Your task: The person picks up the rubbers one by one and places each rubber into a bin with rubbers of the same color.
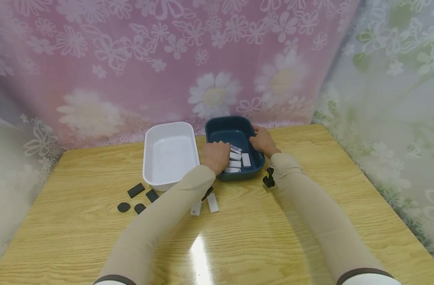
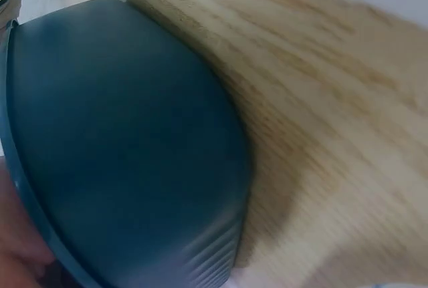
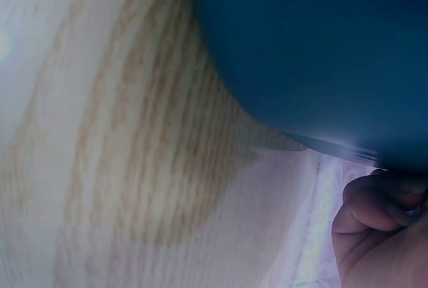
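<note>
A dark blue plastic bin stands near the back of the table. Several white erasers lie in it, one with dark print. My left hand reaches over the bin's left rim with its fingers curled down inside. What those fingers hold is hidden, so I cannot tell. At the right rim, my right hand grips the bin, thumb on the inner side. In the right wrist view, its curled fingers show beside the bin's outer wall.
To the left stands a white bin. In front of it lie several black pieces, among them a rectangular one and a round one. Two white erasers lie near my left forearm. Flowered cloth hangs behind the table.
</note>
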`<state>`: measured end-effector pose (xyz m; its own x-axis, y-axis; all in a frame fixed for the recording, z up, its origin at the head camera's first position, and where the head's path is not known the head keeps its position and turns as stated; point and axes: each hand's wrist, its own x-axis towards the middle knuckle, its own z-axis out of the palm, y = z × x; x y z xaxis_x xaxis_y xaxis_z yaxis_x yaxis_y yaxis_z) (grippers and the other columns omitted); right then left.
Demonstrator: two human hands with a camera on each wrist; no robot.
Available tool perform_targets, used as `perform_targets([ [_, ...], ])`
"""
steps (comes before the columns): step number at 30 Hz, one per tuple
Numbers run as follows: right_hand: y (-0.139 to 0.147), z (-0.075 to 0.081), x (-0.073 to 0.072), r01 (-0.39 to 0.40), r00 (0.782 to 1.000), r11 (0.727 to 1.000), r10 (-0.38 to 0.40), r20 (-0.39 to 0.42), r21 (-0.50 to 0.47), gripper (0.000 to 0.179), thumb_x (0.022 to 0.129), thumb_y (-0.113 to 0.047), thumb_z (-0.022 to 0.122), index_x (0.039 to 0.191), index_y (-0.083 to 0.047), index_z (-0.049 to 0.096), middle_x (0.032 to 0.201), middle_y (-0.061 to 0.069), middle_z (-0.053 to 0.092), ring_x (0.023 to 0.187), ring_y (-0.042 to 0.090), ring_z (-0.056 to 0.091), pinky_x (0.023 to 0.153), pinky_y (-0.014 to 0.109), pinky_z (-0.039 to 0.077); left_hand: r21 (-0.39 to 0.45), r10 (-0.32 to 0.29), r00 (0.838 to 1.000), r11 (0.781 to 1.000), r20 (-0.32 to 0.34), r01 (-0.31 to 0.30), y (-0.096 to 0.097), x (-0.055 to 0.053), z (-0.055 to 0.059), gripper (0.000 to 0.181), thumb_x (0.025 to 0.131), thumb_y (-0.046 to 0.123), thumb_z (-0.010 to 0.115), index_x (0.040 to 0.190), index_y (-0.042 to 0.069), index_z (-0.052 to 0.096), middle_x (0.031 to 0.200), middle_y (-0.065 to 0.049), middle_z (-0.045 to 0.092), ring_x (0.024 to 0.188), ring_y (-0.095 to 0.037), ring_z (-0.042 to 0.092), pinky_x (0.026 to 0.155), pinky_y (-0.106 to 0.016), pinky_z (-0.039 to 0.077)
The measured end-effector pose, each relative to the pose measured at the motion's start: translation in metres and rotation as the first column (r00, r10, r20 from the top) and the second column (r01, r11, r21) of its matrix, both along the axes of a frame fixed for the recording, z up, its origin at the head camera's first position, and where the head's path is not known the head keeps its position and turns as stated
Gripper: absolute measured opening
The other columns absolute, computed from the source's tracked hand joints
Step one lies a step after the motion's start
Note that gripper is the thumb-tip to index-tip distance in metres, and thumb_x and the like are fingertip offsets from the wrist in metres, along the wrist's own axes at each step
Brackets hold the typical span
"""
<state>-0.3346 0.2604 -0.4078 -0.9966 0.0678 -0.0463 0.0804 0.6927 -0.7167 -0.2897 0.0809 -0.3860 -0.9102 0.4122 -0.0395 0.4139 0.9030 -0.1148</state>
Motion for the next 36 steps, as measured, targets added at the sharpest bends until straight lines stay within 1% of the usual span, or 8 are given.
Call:
perform_targets([
  [4,-0.0006,-0.0010,0.0026,0.005,1.000,1.000,-0.005,0.010,-0.010,0.059,0.091,-0.004,0.045,0.148,-0.005,0.031,0.142,0.019,0.043,0.113,0.030,0.050,0.097,0.044,0.041,-0.041,0.011,0.999,0.999,0.037,-0.009,0.0011,0.0010,-0.0006,0.023,0.094,0.024,0.056,0.112,0.017,0.068,0.099,-0.004,0.067,0.083,-0.020,0.063,0.063,-0.035,0.049],
  [8,-0.0019,-0.0029,0.0047,0.000,1.000,1.000,0.001,0.016,-0.017,0.059,0.091,-0.005,0.045,0.148,-0.003,0.031,0.144,0.020,0.040,0.124,0.031,0.044,0.101,0.046,0.037,-0.101,-0.018,0.998,0.995,0.053,0.024,-0.0006,0.0019,-0.0020,0.019,0.092,0.024,0.058,0.103,0.017,0.071,0.092,-0.003,0.067,0.077,-0.018,0.061,0.060,-0.033,0.047],
  [11,-0.0024,-0.0031,0.0061,-0.001,1.000,1.000,0.002,0.017,-0.023,0.058,0.092,-0.005,0.045,0.148,-0.003,0.030,0.144,0.020,0.039,0.125,0.031,0.043,0.101,0.046,0.037,-0.120,-0.045,0.997,0.991,0.066,0.053,-0.0024,0.0025,-0.0013,0.018,0.089,0.024,0.058,0.098,0.016,0.072,0.086,-0.002,0.066,0.073,-0.017,0.060,0.059,-0.032,0.045],
  [16,-0.0027,-0.0018,0.0057,0.000,1.000,1.000,0.000,0.012,-0.022,0.058,0.091,-0.006,0.045,0.148,-0.004,0.031,0.144,0.020,0.041,0.120,0.031,0.047,0.098,0.045,0.040,-0.092,-0.060,0.994,0.993,0.092,0.068,-0.0032,0.0043,0.0033,0.017,0.090,0.022,0.058,0.097,0.016,0.072,0.088,-0.002,0.067,0.075,-0.018,0.061,0.060,-0.033,0.045],
  [23,-0.0013,-0.0018,0.0033,0.002,1.000,1.000,-0.002,-0.002,-0.002,0.059,0.091,-0.006,0.044,0.148,-0.005,0.031,0.142,0.020,0.043,0.112,0.031,0.052,0.094,0.045,0.044,-0.050,-0.024,0.997,0.998,0.069,0.027,-0.0002,0.0079,0.0024,0.018,0.093,0.018,0.055,0.100,0.017,0.072,0.093,-0.003,0.069,0.079,-0.019,0.063,0.061,-0.035,0.047],
  [28,-0.0004,-0.0020,0.0028,-0.003,1.000,1.000,0.003,-0.004,0.001,0.059,0.091,-0.006,0.043,0.149,-0.005,0.031,0.142,0.020,0.043,0.110,0.031,0.053,0.092,0.045,0.045,-0.018,-0.011,0.998,1.000,0.060,0.013,0.0003,0.0098,0.0025,0.019,0.094,0.018,0.055,0.104,0.017,0.072,0.097,-0.004,0.069,0.080,-0.020,0.064,0.062,-0.037,0.048],
  [32,0.0002,-0.0016,0.0022,-0.001,1.000,1.000,0.001,-0.001,0.009,0.059,0.091,-0.006,0.042,0.149,-0.005,0.030,0.142,0.021,0.043,0.112,0.032,0.053,0.094,0.045,0.044,0.039,-0.014,0.999,0.999,0.039,0.013,-0.0018,0.0100,0.0025,0.018,0.092,0.015,0.057,0.102,0.016,0.072,0.097,-0.005,0.069,0.082,-0.022,0.065,0.064,-0.038,0.050],
  [36,-0.0002,-0.0005,0.0019,0.009,1.000,1.000,-0.010,0.011,0.019,0.059,0.092,-0.007,0.043,0.149,-0.006,0.029,0.143,0.020,0.041,0.114,0.031,0.052,0.095,0.045,0.043,0.121,-0.033,0.999,0.992,0.005,0.032,-0.0064,0.0095,0.0018,0.015,0.088,0.012,0.060,0.098,0.014,0.072,0.094,-0.006,0.069,0.082,-0.024,0.065,0.065,-0.040,0.052],
])
